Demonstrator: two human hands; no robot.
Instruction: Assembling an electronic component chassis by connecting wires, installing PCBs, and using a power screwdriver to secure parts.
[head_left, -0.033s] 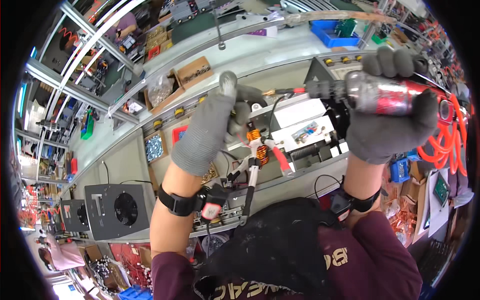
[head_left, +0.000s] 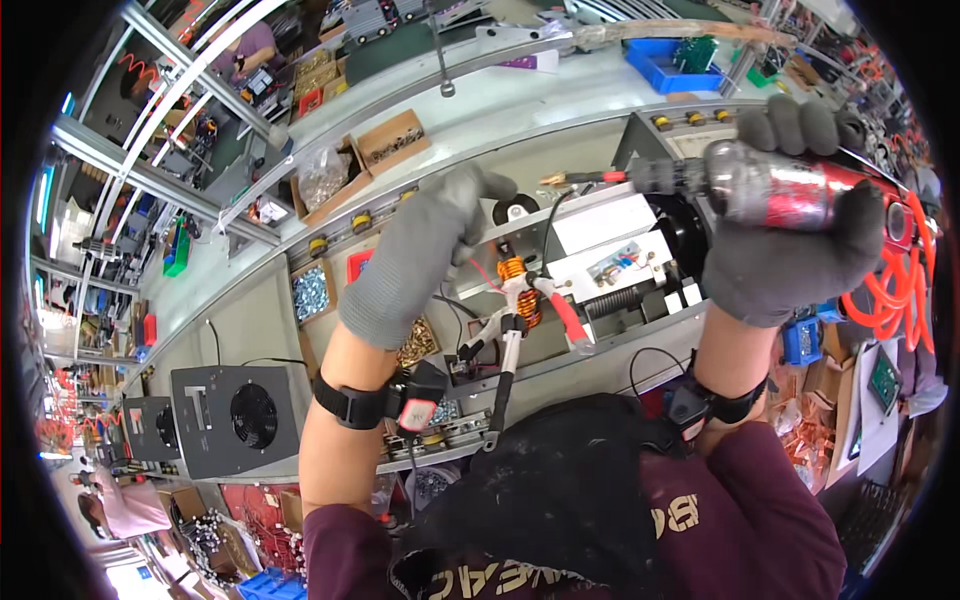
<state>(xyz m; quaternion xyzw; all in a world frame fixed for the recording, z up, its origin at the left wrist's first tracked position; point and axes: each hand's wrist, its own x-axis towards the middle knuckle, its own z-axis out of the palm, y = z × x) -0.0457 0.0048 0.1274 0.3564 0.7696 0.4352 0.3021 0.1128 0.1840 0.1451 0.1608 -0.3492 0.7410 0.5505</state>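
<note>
My right hand (head_left: 790, 250), in a grey work glove, is wrapped round a red and silver power screwdriver (head_left: 770, 190). The tool lies nearly level, its bit pointing left with a small brass-coloured screw (head_left: 552, 180) at the tip. Left of that tip and apart from it, my gloved left hand (head_left: 440, 225) has bent, drawn-in fingers; what they hold, if anything, is hidden. Below the hands is an open metal chassis (head_left: 600, 225) with white blocks. An orange-wound coil (head_left: 515, 285) sits at its left, with a red-sleeved cable (head_left: 565, 315) and a white-and-black cable (head_left: 510, 365).
Cardboard boxes of small hardware (head_left: 392, 140) and a blue bin (head_left: 670, 68) stand beyond the conveyor. A box of silvery screws (head_left: 312, 293) lies left of the chassis. Dark fan housings (head_left: 235, 420) sit at lower left. Coiled orange hose (head_left: 890, 300) hangs at right.
My left hand has drawn back left from the driver's bit, uncovering the screw at its tip. The driver in my right hand has shifted slightly right.
</note>
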